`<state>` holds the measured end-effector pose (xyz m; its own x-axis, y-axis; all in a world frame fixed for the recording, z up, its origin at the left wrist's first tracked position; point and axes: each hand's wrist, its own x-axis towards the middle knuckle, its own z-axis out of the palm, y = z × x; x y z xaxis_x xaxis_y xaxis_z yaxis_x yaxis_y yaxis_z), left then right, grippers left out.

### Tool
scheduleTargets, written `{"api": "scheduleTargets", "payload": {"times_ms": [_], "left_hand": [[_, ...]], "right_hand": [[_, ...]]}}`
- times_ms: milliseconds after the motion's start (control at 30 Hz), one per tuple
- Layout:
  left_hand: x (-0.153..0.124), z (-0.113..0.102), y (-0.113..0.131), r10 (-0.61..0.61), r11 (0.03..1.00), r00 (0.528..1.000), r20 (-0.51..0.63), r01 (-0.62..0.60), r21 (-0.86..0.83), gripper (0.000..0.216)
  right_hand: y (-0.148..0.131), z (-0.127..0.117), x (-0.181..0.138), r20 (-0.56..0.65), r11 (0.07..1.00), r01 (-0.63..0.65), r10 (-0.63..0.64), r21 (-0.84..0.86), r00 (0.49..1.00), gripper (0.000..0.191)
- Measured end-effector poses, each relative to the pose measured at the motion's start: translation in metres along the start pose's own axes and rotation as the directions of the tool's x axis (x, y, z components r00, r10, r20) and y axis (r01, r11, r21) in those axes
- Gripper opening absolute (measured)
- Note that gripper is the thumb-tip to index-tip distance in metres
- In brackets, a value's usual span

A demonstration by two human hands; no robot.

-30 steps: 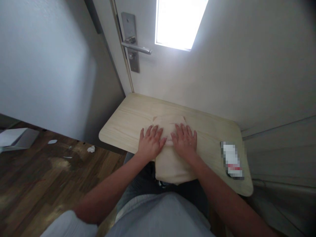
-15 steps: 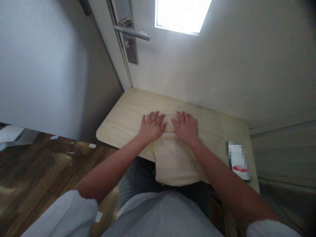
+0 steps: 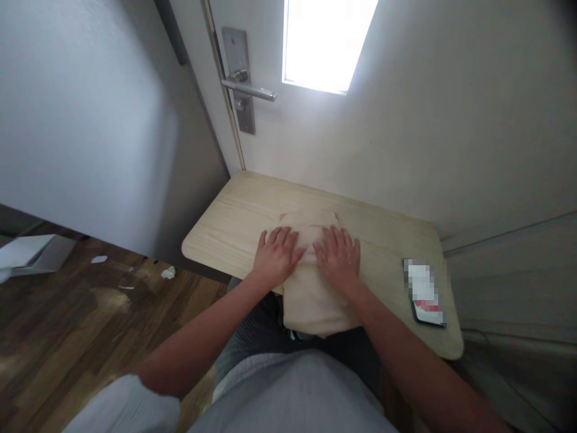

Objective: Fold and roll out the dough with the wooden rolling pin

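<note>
A cream-coloured piece of cloth (image 3: 311,300) lies lengthwise on the small wooden-topped table (image 3: 225,222), its near end hanging over the front edge towards my lap. My left hand (image 3: 277,255) rests palm down at the cloth's left side, fingers spread. On its right side lies my right hand (image 3: 338,255), also flat with the fingers apart. The two thumbs point at each other across a crease in the fabric. Beyond my fingertips the cloth's far end shows. Whether it is a garment I cannot tell.
A phone-like object (image 3: 424,291), its face blurred out, lies at the table's right end. A door with a metal handle (image 3: 250,90) stands right behind the table. At left is a grey panel (image 3: 90,120); paper scraps (image 3: 168,272) litter the wooden floor.
Both hands have slid a little towards my body over the cloth, uncovering its far end. The view has tilted up slightly, so the door handle sits lower in it.
</note>
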<state>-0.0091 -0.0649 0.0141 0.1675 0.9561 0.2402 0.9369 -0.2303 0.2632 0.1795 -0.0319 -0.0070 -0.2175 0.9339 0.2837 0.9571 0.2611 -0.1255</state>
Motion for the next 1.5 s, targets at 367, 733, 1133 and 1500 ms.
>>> {"api": "scheduleTargets", "payload": {"times_ms": [367, 733, 1133, 1500], "left_hand": [[-0.019, -0.01, 0.005, 0.161, 0.982, 0.983, 0.088, -0.15, -0.115, 0.025], [0.007, 0.008, 0.025, 0.003, 0.996, 0.999, 0.039, -0.007, 0.094, 0.057], [0.073, 0.023, -0.009, -0.006, 0.997, 0.996, 0.09, -0.001, 0.075, 0.06], [0.118, 0.024, -0.029, 0.004, 1.0, 0.999, -0.038, -0.003, 0.027, 0.046]], "right_hand": [[0.026, -0.014, -0.027, -0.063, 1.0, -0.017, 0.018, 0.026, 0.998, 0.048], [0.027, 0.006, 0.004, -0.017, 0.995, -0.081, 0.08, -0.06, 0.997, 0.056], [0.024, 0.008, 0.063, 0.133, 0.992, -0.12, 0.126, -0.05, 0.983, 0.063], [0.026, 0.014, 0.112, 0.144, 0.986, -0.164, 0.163, -0.006, 0.976, 0.065]]}}
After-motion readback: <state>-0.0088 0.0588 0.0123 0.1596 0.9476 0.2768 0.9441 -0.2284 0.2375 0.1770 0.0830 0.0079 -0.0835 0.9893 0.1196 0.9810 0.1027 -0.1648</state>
